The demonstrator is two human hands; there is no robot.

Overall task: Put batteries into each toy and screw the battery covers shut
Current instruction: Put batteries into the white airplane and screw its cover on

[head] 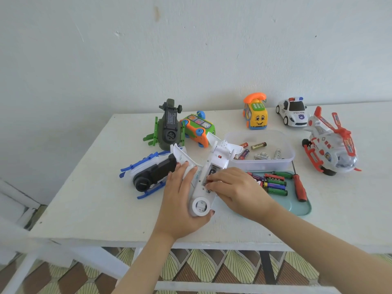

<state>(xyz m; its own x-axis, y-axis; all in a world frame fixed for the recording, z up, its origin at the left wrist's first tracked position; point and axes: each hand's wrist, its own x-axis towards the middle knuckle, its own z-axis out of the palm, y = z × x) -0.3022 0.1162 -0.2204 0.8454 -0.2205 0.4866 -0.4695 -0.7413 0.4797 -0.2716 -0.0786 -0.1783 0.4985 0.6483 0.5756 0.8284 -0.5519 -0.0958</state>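
Nearest, by the counter's [84, 198] front edge, the left grip [182, 200] is cradling the upturned white toy plane [199, 205], with its fingers lying over a wing and its thumb hooking round the nose. The right grip [235, 189] is curling its fingertips into the plane's open battery bay [209, 177]; whether it is holding anything is hidden. Just right of it, a teal tray [301, 206] is carrying coloured batteries [275, 183] and a red screwdriver [299, 187], and a clear tub [265, 165] is sitting behind. A blue helicopter [148, 172] is lying left of the plane, and a police car [293, 113] is standing near the back edge.
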